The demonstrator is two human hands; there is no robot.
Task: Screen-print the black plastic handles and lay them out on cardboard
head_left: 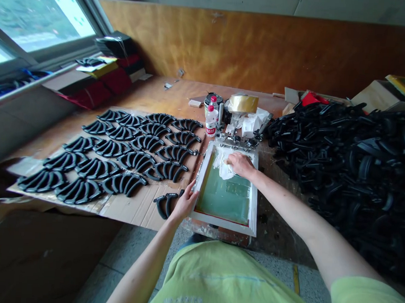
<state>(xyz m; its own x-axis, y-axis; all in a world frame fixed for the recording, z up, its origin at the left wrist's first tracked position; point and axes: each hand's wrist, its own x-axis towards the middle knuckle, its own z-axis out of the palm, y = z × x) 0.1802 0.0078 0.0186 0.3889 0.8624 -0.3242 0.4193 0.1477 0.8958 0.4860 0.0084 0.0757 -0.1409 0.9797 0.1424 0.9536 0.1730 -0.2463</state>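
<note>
A white-framed printing screen with green mesh lies on the wooden bench in front of me. My right hand is closed on a white cloth and presses it onto the far part of the mesh. My left hand grips the left rail of the frame near its front corner. Just left of that hand lie two curved black plastic parts on cardboard.
Rows of curved black parts cover a cardboard sheet at the left. A big heap of black parts fills the right. Behind the screen stand a small bottle, a tin, a tape roll and rags.
</note>
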